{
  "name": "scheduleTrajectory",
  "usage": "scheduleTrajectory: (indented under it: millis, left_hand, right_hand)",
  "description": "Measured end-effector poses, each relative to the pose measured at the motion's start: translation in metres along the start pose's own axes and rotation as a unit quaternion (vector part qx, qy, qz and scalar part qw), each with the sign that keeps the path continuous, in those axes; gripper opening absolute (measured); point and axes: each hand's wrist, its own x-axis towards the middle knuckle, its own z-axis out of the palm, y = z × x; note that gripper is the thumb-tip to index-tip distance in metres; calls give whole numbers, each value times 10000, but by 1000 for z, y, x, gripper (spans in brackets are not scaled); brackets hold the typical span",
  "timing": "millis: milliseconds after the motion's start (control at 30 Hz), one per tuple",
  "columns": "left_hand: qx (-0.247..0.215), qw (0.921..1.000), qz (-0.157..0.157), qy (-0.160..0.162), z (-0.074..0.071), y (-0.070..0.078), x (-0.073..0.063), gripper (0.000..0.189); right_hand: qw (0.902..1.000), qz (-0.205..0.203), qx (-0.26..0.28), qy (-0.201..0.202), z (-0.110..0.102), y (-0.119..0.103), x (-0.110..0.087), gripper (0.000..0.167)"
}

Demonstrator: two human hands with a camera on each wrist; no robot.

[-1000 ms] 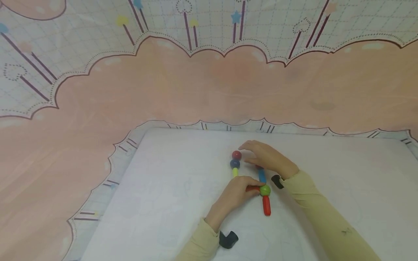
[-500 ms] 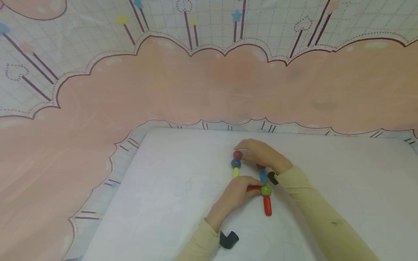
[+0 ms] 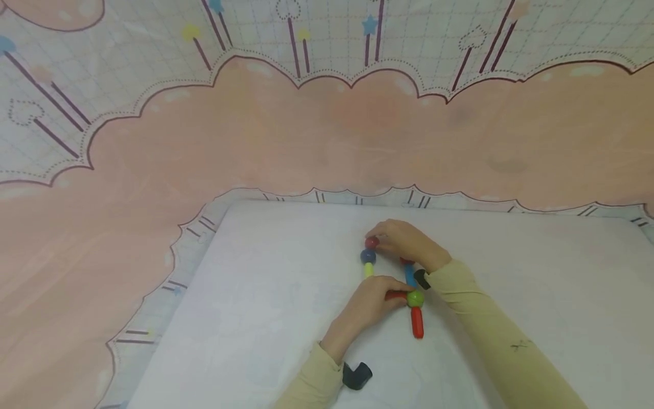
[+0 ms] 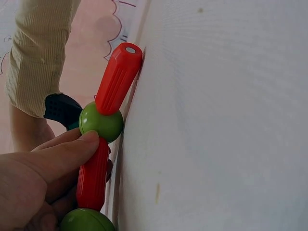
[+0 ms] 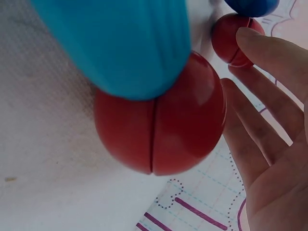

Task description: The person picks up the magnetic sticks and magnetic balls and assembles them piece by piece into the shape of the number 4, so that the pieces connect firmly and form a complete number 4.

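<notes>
My left hand (image 3: 365, 304) pinches a red rod (image 4: 93, 175) lying between a green ball (image 4: 102, 121) and a second green ball (image 4: 86, 221). Another red rod (image 3: 417, 322) extends from the nearer-right green ball toward the front. From that same ball a blue rod (image 3: 409, 275) runs back to a red ball (image 5: 159, 130). Farther left, my right hand (image 3: 409, 241) holds a smaller-looking red ball (image 5: 237, 41) between thumb and fingers. It sits against a blue ball (image 3: 368, 256), beyond a yellow rod (image 3: 369, 270). My left hand hides the yellow rod's near end.
A white tabletop (image 3: 245, 318) lies under the pieces. Behind it hangs a pink and white patterned cloth (image 3: 306, 136). A black piece (image 3: 357, 376) is at the left wrist, and another black piece (image 3: 421, 279) at the right wrist.
My right hand has moved a little left from beside the far red ball and now grips it. The left hand keeps its hold on the red rod.
</notes>
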Motion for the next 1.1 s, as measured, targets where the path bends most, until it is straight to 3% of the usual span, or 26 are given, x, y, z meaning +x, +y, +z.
scheduleTrajectory:
  millis: [500,800,1100]
  left_hand:
    - [178,9998,90,68,4,0,3,27]
    - [41,10000,12,4,3,0,2,27]
    - [-103,9999,-79,-44,3,-1,2,28]
  right_hand:
    - [9984,414,390,38,-1,2,-5,23]
    - [9967,513,620,102,-1,2,-9,26]
    - [9920,890,880,140,-6,-2,-21,30]
